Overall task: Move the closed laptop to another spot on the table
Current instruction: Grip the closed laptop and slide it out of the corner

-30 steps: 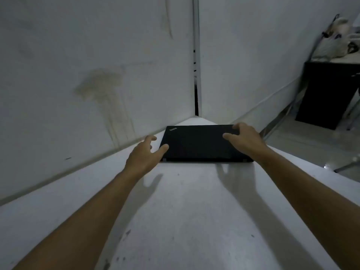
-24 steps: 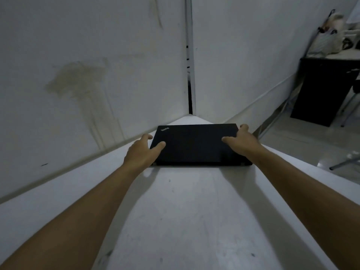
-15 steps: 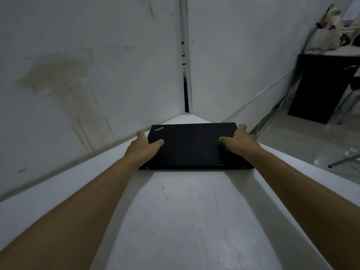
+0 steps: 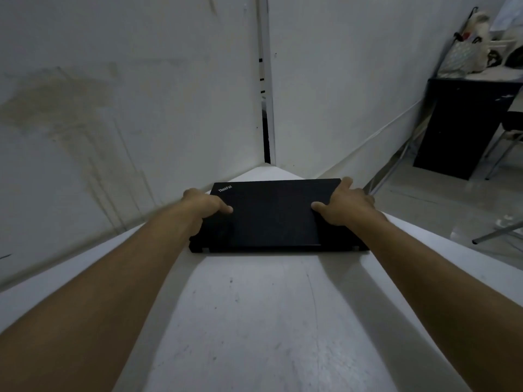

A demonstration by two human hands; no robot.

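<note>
- Head view: the closed black laptop lies flat at the far corner of the white desk, where two walls meet.
- Lots of bare desk lies in front of it.
- The lid is smooth, dark and flat.
- The left hand has a grip on the left edge, thumb on top.
- The right hand has a grip on the right edge, thumb on top.
- Both arms reach straight out.
</note>
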